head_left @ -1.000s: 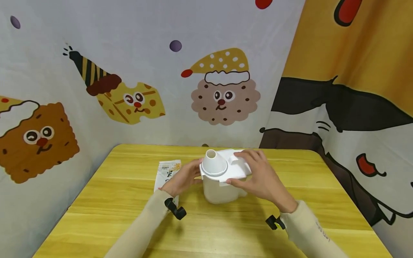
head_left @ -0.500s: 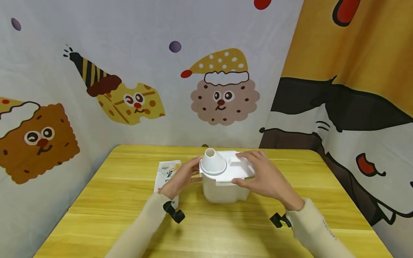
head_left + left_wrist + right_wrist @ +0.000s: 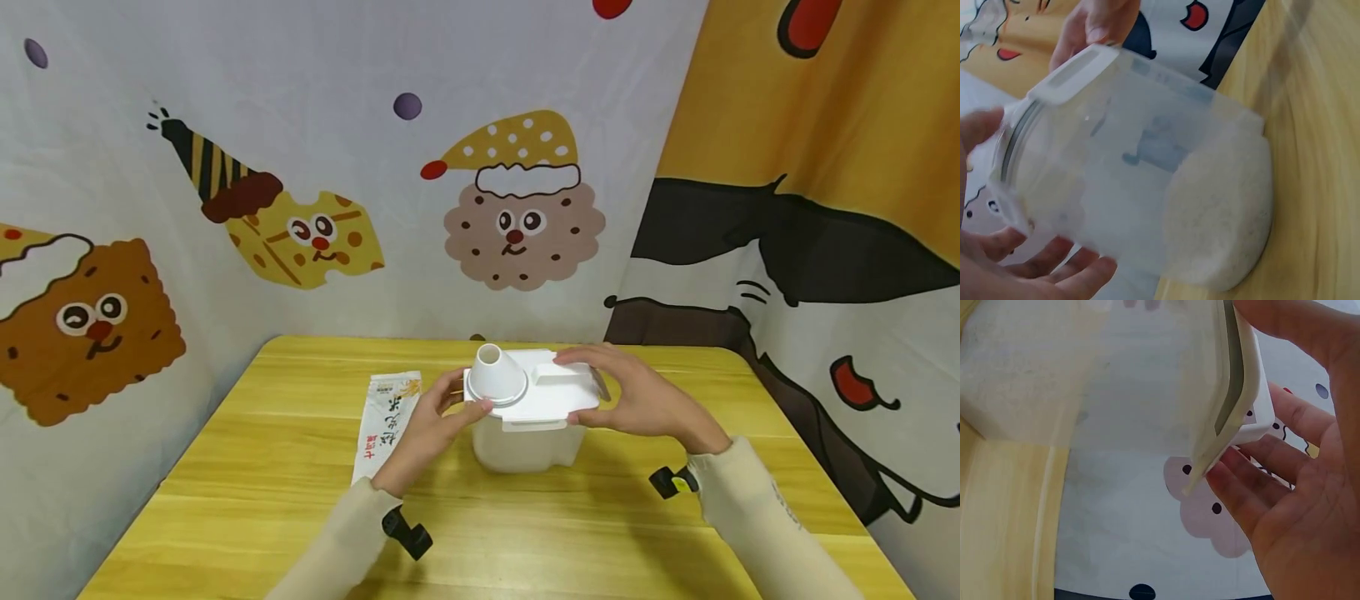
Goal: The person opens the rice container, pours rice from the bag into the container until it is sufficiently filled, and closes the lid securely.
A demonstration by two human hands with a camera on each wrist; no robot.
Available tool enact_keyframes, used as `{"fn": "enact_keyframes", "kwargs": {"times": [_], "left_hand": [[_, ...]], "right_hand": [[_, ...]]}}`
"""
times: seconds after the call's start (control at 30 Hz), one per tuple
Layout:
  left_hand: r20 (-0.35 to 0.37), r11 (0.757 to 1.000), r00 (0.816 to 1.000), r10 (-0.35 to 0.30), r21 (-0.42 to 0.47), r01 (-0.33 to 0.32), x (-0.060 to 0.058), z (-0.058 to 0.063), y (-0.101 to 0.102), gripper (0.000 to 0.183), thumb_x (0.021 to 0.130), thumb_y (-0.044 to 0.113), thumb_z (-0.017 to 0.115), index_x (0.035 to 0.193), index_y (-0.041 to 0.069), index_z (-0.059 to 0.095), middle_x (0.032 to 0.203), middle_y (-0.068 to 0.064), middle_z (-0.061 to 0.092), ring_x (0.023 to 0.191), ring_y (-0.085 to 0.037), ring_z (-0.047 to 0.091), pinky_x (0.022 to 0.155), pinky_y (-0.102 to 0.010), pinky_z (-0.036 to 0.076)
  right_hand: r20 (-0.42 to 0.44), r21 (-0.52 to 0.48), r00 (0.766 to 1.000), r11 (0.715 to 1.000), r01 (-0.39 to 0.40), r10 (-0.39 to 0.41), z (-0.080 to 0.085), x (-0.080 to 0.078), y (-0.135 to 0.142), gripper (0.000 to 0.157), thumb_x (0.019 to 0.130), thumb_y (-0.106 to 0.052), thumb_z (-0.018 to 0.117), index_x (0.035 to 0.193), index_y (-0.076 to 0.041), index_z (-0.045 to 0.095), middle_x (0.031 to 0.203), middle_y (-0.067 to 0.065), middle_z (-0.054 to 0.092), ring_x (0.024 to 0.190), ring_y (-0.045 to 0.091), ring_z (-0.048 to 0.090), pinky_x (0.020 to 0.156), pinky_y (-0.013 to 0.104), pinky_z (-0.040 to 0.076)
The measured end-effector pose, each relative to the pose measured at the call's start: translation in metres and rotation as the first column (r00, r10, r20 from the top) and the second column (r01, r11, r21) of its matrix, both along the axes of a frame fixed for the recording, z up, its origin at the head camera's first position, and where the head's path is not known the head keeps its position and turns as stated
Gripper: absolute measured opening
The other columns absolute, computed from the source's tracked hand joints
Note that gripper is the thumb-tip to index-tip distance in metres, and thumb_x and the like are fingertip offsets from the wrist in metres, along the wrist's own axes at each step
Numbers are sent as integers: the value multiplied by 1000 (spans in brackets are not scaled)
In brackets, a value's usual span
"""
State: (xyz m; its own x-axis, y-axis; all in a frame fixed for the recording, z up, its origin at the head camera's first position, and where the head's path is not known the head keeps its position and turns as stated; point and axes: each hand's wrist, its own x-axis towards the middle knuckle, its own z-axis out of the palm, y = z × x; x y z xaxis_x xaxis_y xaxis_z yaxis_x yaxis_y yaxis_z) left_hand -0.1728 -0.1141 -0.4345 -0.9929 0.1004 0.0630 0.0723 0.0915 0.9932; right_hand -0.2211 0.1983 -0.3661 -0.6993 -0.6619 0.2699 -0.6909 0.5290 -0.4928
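Observation:
A translucent storage container [image 3: 525,450] stands on the table, with a pale, grainy fill [image 3: 1222,212] low inside. On top is its white lid [image 3: 558,400], carrying a cone-shaped spout [image 3: 497,379] at the left and a raised grip in the middle. My left hand [image 3: 435,417] holds the container's left end, thumb on the lid beside the cone and fingers along the side wall. Across the right end, my right hand [image 3: 637,396] spans the lid, thumb at the front edge and fingers at the back. A clip [image 3: 534,425] lies along the lid's front edge.
A white printed packet [image 3: 382,425] lies left of the container, partly behind my left forearm. The wooden table [image 3: 247,500] ends at a cartoon-printed curtain [image 3: 330,108] at the back and a second curtain [image 3: 750,108] at the right.
My left thumb has come up onto the lid near the cone. My right hand has slid right toward the lid's end, where a flap now sticks out. The lid now sits squarer over the container.

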Motion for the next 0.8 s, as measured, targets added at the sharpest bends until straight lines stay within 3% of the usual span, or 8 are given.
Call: {"fn": "enact_keyframes", "kwargs": {"times": [0.17, 0.37, 0.6, 0.8], "left_hand": [[-14, 998, 999, 40, -37, -41, 1, -1, 3, 60, 90, 33, 80, 144, 23, 55, 142, -3, 60, 131, -25, 57, 107, -48, 51], [0, 1000, 1000, 13, -27, -13, -5, -1, 0, 60, 92, 33, 78, 145, 24, 53, 144, -2, 59, 135, -26, 55, 113, -51, 47], [-6, 996, 997, -80, 25, 80, -22, -2, -8, 58, 96, 23, 71, 150, 16, 49, 148, -13, 56, 138, -32, 53, 119, -51, 42], [9, 983, 983, -183, 33, 183, -36, -4, -14, 60, 99, 28, 65, 154, 18, 43, 158, -11, 47, 147, -31, 43, 125, -54, 32]], "right_hand": [[-2, -31, 1000, 1000, -4, 4, -2, 0, -1, 74, 76, -39, 92, 141, -25, 60, 148, -1, 58, 137, 28, 52, 112, 58, 45], [-27, -59, 999, 998, 25, -26, -6, 4, -3, 73, 74, -37, 93, 139, -24, 62, 145, 1, 59, 133, 26, 54, 109, 56, 47], [-80, -65, 991, 993, 101, -106, -7, 16, -13, 69, 75, -37, 92, 135, -20, 62, 140, 2, 63, 128, 27, 54, 103, 54, 50], [-115, -22, 968, 975, 223, -224, -5, 33, -25, 69, 76, -40, 91, 134, -16, 62, 139, 5, 63, 126, 29, 55, 100, 51, 54]]}}
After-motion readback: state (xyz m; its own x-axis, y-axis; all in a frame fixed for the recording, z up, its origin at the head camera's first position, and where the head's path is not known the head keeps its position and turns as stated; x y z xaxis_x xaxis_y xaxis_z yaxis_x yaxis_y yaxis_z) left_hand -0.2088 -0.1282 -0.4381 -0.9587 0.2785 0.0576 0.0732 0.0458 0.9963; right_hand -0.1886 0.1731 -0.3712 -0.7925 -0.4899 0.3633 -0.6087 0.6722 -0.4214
